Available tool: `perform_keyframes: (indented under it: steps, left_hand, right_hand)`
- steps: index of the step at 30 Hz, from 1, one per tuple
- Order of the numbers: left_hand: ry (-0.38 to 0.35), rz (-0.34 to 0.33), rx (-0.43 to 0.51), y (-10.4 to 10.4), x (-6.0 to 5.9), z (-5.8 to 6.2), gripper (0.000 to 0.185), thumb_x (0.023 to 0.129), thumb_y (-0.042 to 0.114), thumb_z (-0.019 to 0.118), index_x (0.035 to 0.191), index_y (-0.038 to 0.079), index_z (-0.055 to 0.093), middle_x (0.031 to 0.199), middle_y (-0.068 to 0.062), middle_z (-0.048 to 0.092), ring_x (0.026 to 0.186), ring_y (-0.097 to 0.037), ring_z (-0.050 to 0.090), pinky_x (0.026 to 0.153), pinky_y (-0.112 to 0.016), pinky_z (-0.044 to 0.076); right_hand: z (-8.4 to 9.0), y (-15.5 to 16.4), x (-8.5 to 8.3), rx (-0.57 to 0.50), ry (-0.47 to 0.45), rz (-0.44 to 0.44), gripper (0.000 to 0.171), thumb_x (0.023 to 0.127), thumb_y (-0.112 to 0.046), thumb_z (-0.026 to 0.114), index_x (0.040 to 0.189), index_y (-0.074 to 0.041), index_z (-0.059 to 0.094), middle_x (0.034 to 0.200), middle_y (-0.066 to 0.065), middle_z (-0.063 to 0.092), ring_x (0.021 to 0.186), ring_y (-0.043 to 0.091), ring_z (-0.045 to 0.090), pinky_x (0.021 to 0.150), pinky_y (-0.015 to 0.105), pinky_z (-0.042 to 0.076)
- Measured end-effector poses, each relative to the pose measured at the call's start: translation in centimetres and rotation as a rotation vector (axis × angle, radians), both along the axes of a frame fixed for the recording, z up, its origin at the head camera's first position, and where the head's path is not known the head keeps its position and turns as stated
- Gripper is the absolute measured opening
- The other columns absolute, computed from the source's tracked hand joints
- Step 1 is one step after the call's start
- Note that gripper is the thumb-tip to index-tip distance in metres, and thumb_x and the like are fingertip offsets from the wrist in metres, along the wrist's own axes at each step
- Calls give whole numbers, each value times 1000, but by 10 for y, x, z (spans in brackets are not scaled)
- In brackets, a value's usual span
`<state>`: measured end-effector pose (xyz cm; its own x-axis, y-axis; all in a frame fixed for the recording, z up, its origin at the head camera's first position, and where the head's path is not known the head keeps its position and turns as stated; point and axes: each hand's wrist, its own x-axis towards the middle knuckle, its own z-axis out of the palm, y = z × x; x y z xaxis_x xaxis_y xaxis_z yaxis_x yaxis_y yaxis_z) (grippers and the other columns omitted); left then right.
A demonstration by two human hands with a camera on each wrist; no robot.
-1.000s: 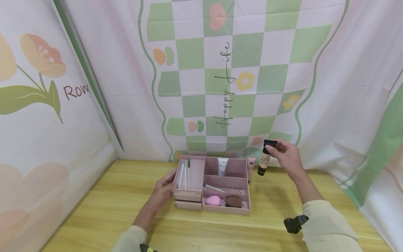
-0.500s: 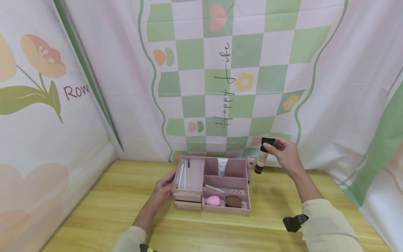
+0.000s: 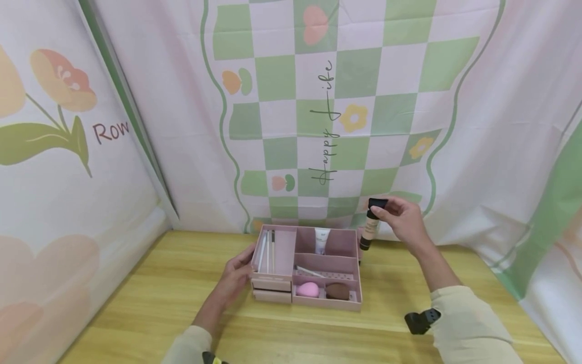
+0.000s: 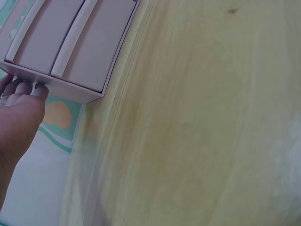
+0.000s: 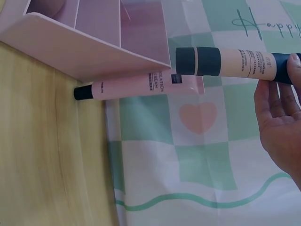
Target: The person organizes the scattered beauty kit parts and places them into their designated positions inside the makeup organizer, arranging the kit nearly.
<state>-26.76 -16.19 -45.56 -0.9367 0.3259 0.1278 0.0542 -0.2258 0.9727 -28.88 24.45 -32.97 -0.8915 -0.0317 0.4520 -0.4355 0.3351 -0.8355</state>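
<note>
My right hand (image 3: 404, 222) pinches a beige foundation tube (image 3: 370, 227) by its flat black end, with the black cap pointing down. It hangs just off the right back corner of a pink makeup organizer (image 3: 284, 247). In the right wrist view, a pink cream tube (image 5: 136, 88) with a black cap stands against the organizer's outer side; the head view shows it mostly hidden behind the foundation tube. My left hand (image 3: 234, 275) rests on the organizer's left side, and the left wrist view shows its fingertips (image 4: 40, 89) at that wall, near two drawers.
Inside the organizer are several slim pencils (image 3: 268, 253), a white tube (image 3: 321, 240), a white stick (image 3: 309, 272), a pink sponge (image 3: 307, 289) and a brown sponge (image 3: 337, 291). A checkered curtain (image 3: 313, 126) hangs behind the wooden table (image 3: 150, 313).
My right hand has moved left with the foundation tube, bringing it closer to the organizer and over the pink cream tube in the head view. My left hand has stayed put.
</note>
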Motion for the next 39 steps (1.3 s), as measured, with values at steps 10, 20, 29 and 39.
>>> perform_keyframes:
  steps: [10,20,29,39]
  left_hand:
    - [-7,-12,2,0,0,3,72,89,-1,48,154,0,17,165,-16,11,153,-33,12,118,-27,30]
    - [-2,-5,1,1,0,3,72,89,0,49,153,0,18,165,-17,12,152,-35,13,117,-27,33]
    - [-34,24,20,2,1,3,73,86,-2,50,153,3,22,165,-14,16,152,-31,17,117,-27,33]
    - [-5,2,2,0,0,0,72,88,-2,49,153,0,19,165,-17,12,152,-34,14,119,-30,28]
  right_hand:
    - [-8,-16,-5,-13,8,32,39,90,-14,67,119,11,60,87,-28,66,82,-8,65,75,9,57]
    - [-12,-34,-8,-36,-14,56,37,89,-13,68,116,11,61,87,-27,66,82,-7,65,76,9,57]
    - [-14,-47,-8,-13,-43,37,36,89,-12,68,118,8,62,99,-13,59,84,-7,63,77,11,57]
    - [-24,-55,-12,-50,-89,65,36,89,-13,69,118,7,62,94,-12,66,85,-5,64,77,12,58]
